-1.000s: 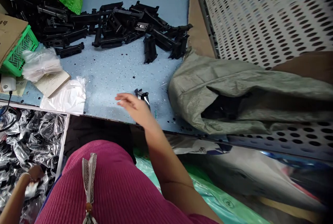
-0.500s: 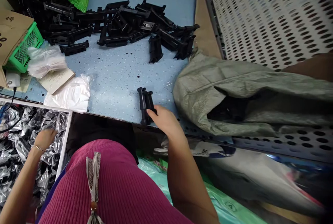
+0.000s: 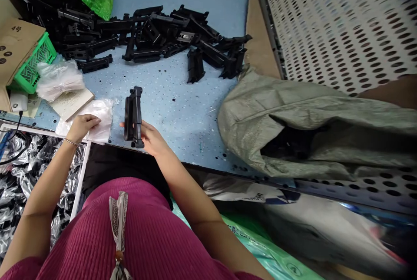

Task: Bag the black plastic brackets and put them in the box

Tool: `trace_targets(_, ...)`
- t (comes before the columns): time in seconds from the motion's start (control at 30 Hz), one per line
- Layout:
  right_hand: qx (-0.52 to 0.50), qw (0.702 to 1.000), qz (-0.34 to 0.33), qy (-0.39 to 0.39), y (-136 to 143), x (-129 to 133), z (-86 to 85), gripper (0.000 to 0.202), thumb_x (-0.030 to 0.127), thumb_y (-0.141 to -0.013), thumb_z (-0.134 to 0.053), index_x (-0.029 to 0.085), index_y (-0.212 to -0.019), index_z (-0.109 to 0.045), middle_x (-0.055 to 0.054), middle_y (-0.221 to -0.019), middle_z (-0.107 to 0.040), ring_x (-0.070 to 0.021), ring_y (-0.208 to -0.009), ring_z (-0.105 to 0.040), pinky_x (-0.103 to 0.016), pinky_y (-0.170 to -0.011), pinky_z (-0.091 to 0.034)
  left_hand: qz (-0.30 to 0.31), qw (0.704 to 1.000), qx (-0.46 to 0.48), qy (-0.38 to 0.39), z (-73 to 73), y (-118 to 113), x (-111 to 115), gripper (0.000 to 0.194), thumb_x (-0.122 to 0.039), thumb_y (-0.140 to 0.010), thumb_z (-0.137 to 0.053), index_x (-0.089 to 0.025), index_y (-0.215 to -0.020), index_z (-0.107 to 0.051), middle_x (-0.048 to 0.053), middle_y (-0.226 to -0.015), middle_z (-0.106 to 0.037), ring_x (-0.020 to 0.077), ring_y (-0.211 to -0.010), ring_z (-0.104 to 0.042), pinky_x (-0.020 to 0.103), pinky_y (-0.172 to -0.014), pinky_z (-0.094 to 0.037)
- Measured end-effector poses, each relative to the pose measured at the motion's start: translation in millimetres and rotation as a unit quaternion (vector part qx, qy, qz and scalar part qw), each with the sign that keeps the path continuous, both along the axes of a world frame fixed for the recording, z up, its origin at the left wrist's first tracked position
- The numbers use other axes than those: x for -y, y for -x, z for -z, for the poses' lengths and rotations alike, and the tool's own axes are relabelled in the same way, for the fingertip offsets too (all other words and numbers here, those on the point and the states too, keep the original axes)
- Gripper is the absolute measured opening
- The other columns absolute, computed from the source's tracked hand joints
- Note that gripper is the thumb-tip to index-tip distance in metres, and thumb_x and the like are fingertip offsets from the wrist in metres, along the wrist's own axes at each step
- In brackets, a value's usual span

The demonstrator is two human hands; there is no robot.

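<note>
My right hand [image 3: 152, 139] grips a black plastic bracket [image 3: 133, 117], a long piece with raised ends, held upright just above the table's front edge. My left hand [image 3: 82, 127], with a bracelet at the wrist, is at the stack of clear plastic bags [image 3: 103, 113]. Its thumb and fingers are pinched together on the top bag. Farther back on the blue speckled table [image 3: 156, 93] lies a loose heap of similar black brackets [image 3: 150, 32].
A cardboard box [image 3: 16, 43], green basket [image 3: 37, 63] and second bundle of bags [image 3: 60, 82] stand at the left. Below them a white-rimmed bin [image 3: 85, 163] holds bagged black pieces. A grey-green sack [image 3: 254, 110] lies at the right, beside a perforated panel [image 3: 325, 19].
My right hand has lifted the bracket from the table's front and carried it left. My left hand has moved up from over the bin to the plastic bags.
</note>
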State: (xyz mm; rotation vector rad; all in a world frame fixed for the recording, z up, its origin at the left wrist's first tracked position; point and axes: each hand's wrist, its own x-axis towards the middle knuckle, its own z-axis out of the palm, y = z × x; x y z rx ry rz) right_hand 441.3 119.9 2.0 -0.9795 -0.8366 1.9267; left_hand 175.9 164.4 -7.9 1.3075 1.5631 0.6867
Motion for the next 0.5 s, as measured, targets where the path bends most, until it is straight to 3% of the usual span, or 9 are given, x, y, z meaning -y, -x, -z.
trace_targets(0.07,-0.077,0.996,-0.031,0.015,25,-14,-2.9,0.038,0.055,-0.080,-0.073,0.022,-0.099,-0.067,-0.009,-0.111,-0.076,-0.0227,-0.089,-0.069,-0.035,-0.077,-0.057,-0.022,0.999,0.030,-0.012,-2.6,4,2,0.027,-0.034,-0.073,-0.076,-0.012,-0.087,-0.070,0.004,-0.075,-0.070,0.0142,-0.064,-0.060,0.029,-0.064,-0.049)
trace_targets(0.13,-0.092,0.994,-0.041,0.041,49,-25,1.7,0.036,0.055,-0.082,-0.072,0.023,-0.096,-0.064,-0.008,-0.107,-0.076,-0.0214,-0.086,-0.069,-0.035,-0.077,-0.058,-0.015,0.996,-0.012,-0.085,-7.1,3,6,0.016,-0.025,-0.076,-0.070,-0.014,-0.088,-0.068,0.006,-0.080,-0.071,0.0179,-0.073,-0.066,0.033,-0.072,-0.054)
trace_targets(0.2,-0.058,0.996,-0.025,0.064,67,-30,10.7,0.031,0.050,-0.083,-0.071,0.023,-0.095,-0.062,-0.005,-0.098,-0.075,-0.0195,-0.083,-0.068,-0.033,-0.074,-0.058,0.039,0.977,-0.125,-0.170,-13.4,4,11,0.010,-0.015,-0.080,-0.060,-0.015,-0.086,-0.069,0.011,-0.090,-0.073,0.0239,-0.091,-0.070,0.041,-0.088,-0.057)
trace_targets(0.27,-0.026,0.997,0.013,0.066,73,-27,19.1,0.027,0.045,-0.084,-0.072,0.024,-0.096,-0.061,-0.001,-0.091,-0.072,-0.0176,-0.081,-0.066,-0.029,-0.070,-0.057,0.106,0.935,-0.257,-0.220,-19.8,8,15,0.023,-0.008,-0.082,-0.051,-0.014,-0.088,-0.072,0.016,-0.103,-0.074,0.0295,-0.106,-0.069,0.049,-0.101,-0.054)
trace_targets(0.33,-0.043,0.997,0.021,0.061,68,-17,23.2,0.026,0.042,-0.084,-0.073,0.025,-0.100,-0.062,0.001,-0.086,-0.069,-0.0165,-0.077,-0.065,-0.028,-0.067,-0.056,0.127,0.904,-0.333,-0.237,-24.5,14,14,0.036,-0.005,-0.083,-0.046,-0.012,-0.105,-0.074,0.019,-0.120,-0.072,0.0319,-0.115,-0.066,0.052,-0.107,-0.052)
trace_targets(0.43,-0.108,0.985,-0.091,0.099,51,1,22.4,0.027,0.045,-0.085,-0.072,0.021,-0.096,-0.064,-0.002,-0.077,-0.067,-0.0163,-0.066,-0.061,-0.026,-0.054,-0.051,0.124,0.914,-0.297,-0.247,-27.8,23,10,0.054,-0.007,-0.086,-0.046,-0.012,-0.138,-0.062,0.019,-0.144,-0.061,0.0275,-0.126,-0.063,0.045,-0.109,-0.055)
trace_targets(0.5,-0.144,0.966,-0.163,0.138,45,8,22.3,0.028,0.044,-0.087,-0.070,0.017,-0.093,-0.065,-0.004,-0.074,-0.066,-0.0135,-0.058,-0.053,-0.022,-0.044,-0.041,0.133,0.925,-0.248,-0.257,-28.6,24,13,0.059,-0.009,-0.089,-0.047,-0.014,-0.147,-0.054,0.017,-0.150,-0.056,0.0247,-0.130,-0.062,0.041,-0.109,-0.055)
